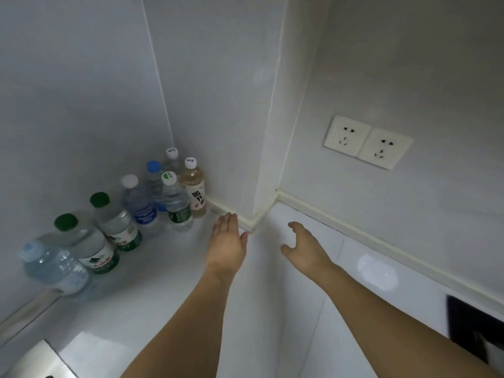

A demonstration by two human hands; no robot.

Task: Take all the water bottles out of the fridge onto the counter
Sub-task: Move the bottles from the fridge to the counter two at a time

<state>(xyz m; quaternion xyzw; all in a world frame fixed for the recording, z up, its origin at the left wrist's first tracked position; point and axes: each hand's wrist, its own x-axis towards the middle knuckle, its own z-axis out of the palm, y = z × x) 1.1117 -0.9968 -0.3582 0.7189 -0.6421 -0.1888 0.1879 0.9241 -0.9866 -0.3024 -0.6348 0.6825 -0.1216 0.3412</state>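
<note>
Head view: white desk [152, 304] in a tiled corner, seen from above.
Water bottles: eight upright on the desk, ranged along the left wall into the corner, none held.
Pale-blue-capped bottle [56, 264]: nearest on the left, clear, filled with water.
Two green-capped bottles [92, 245] [116, 221]: next along the wall, clear water inside, green and white labels, touching or nearly so.
White-capped bottle [139, 200]: clear water, blue label.
Blue-capped bottle [154, 181]: behind it, clear, partly hidden.
Green-and-white-capped bottle [174, 200]: in front of the corner group, clear water, dark green label.
Tan bottle [194, 186]: white cap, white label with dark characters, pale brownish liquid, just beside the wall.
Rearmost bottle [171, 158]: white cap only plainly visible, deepest in the corner.
Left hand [227, 238]: fingers straight and together, palm facing right, empty, near the corner group but apart from it.
Right hand [304, 245]: fingers loosely spread and slightly curled, empty, above the desk.
Wall sockets [366, 141]: two, side by side on the right wall.
Dark object [474, 328]: at the right edge, identity unclear.
</note>
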